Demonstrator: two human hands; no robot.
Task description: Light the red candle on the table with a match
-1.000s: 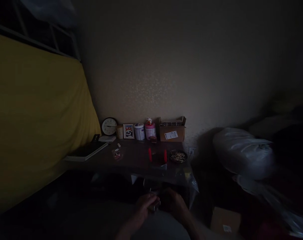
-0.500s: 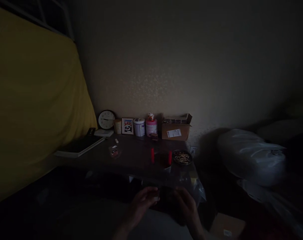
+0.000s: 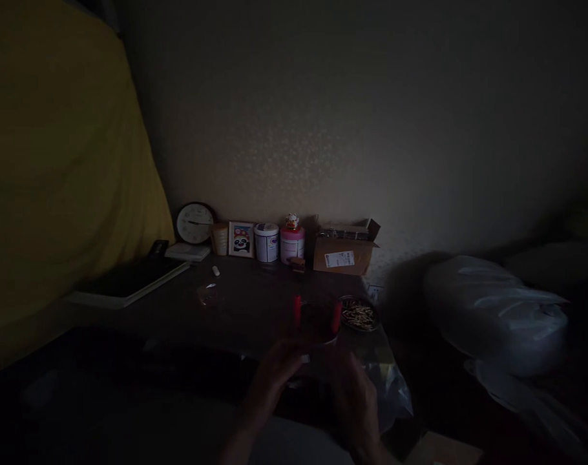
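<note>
In the dim light, my left hand (image 3: 280,363) is closed around a small box that looks like a matchbox (image 3: 305,358); only its pale end shows. My right hand (image 3: 356,387), dark and blurred, is beside it on the right with its fingers curled in. Whatever those fingers pinch is too dark to make out. Just beyond both hands, a red candle (image 3: 297,311) and another red candle (image 3: 336,316) stand upright by a dark round dish. To their right, a round dish (image 3: 377,321) holds many thin pale sticks like matches.
Along the wall stand a clock (image 3: 195,223), a framed panda picture (image 3: 241,239), a white tin (image 3: 267,243), a pink tin (image 3: 293,247) with a figurine, and an open cardboard box (image 3: 343,257). A book (image 3: 129,284) lies left; a plastic bag (image 3: 497,310) sits right.
The view has shifted and grown darker. Both hands have moved up, nearer the candles, and my right hand has swung closer to my left. The small box stays in my left hand.
</note>
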